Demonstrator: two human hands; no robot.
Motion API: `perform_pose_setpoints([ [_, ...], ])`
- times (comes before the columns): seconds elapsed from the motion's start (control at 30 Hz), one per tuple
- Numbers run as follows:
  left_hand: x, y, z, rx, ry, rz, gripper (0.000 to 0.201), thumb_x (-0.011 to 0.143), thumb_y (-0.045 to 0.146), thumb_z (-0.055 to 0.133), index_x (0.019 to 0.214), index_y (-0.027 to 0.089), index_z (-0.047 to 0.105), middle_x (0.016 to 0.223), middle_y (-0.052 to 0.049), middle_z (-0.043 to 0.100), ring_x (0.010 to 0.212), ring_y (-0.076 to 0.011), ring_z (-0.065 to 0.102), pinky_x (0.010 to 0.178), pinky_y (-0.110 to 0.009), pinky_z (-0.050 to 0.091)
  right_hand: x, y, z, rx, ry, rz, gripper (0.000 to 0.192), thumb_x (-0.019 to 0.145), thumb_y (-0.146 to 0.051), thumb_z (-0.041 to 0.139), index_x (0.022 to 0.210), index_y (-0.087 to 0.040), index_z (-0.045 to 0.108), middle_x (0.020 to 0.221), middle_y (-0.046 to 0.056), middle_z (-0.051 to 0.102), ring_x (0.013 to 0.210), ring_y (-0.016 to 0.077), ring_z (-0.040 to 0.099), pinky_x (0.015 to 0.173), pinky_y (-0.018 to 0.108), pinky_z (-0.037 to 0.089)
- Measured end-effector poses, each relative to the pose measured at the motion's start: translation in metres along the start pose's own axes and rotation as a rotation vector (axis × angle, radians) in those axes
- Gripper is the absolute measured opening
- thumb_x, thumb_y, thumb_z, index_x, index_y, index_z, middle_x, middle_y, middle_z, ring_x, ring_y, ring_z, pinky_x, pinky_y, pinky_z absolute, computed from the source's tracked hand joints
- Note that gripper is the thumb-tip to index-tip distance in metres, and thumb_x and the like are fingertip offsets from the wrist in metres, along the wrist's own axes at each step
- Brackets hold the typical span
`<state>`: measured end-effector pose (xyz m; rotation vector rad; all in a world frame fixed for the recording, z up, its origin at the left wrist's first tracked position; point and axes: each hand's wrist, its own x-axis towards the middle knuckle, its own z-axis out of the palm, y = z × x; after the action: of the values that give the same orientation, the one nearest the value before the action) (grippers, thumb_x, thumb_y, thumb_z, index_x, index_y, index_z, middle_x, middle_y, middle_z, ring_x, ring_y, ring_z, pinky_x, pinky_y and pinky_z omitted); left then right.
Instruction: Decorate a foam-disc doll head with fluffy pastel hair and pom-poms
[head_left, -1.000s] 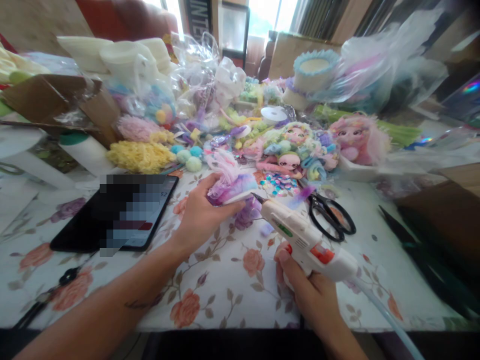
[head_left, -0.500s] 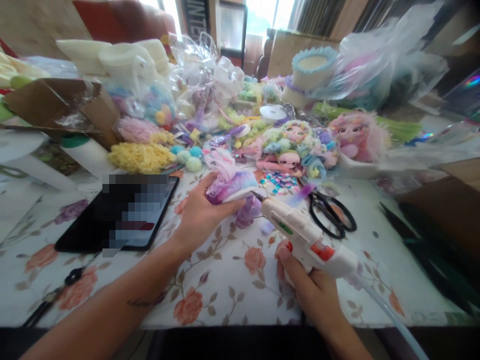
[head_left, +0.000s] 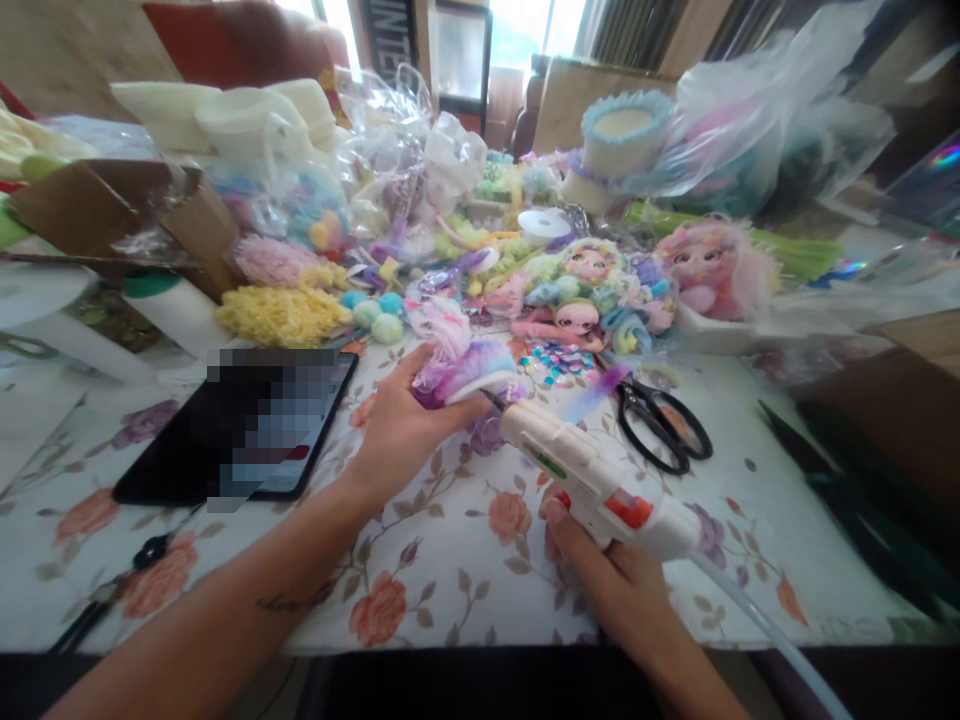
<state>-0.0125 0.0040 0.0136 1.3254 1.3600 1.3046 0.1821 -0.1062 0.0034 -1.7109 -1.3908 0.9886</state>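
Just right of the tablet | left hand pinches a purple-and-white fluffy craft piece above the floral tablecloth | right hand wrapped around a white hot-glue gun, nozzle touching the piece's underside | risk: hot glue could reach the thumb beside it, or drip onto the cloth.

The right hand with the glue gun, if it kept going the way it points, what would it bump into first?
Probably the purple fluffy piece held in the left hand. The right hand aims the glue gun up-left, and its nozzle tip already looks right against it.
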Motion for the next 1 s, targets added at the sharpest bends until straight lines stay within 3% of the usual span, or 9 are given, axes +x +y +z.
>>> perform_pose_setpoints([
  [0.37,0.0008,-0.0012,0.0003,0.02,0.01,0.005,0.066,0.058,0.038,0.089,0.118,0.02,0.068,0.109,-0.009,0.074,0.113,-0.0349,0.066,0.096,-0.049,0.054,0.0019,-0.0033,0.0007,0.038,-0.016,-0.047,0.04,0.089,-0.049,0.056,0.061,-0.022,0.056,0.06,-0.001,0.054,0.061,0.0157,0.055,0.068,0.03,0.05],
  [0.7,0.001,-0.0011,-0.0001,0.014,-0.001,0.002,0.065,0.058,0.039,0.089,0.117,0.021,0.068,0.108,-0.008,0.074,0.112,-0.0347,0.066,0.095,-0.048,0.055,-0.0001,-0.0006,0.0015,0.001,0.03,-0.033,0.045,0.088,-0.055,0.057,0.057,-0.022,0.058,0.058,0.0,0.056,0.061,0.0173,0.057,0.067,0.031,0.054],
  [1.0,0.0017,-0.0026,-0.0005,0.022,0.006,-0.008,0.063,0.058,0.037,0.088,0.115,0.021,0.069,0.107,-0.007,0.074,0.11,-0.0342,0.067,0.094,-0.046,0.056,0.0,-0.0023,0.0011,-0.011,0.014,-0.032,0.035,0.086,-0.049,0.061,0.064,-0.022,0.062,0.057,-0.001,0.055,0.058,0.0162,0.055,0.061,0.029,0.052],
])
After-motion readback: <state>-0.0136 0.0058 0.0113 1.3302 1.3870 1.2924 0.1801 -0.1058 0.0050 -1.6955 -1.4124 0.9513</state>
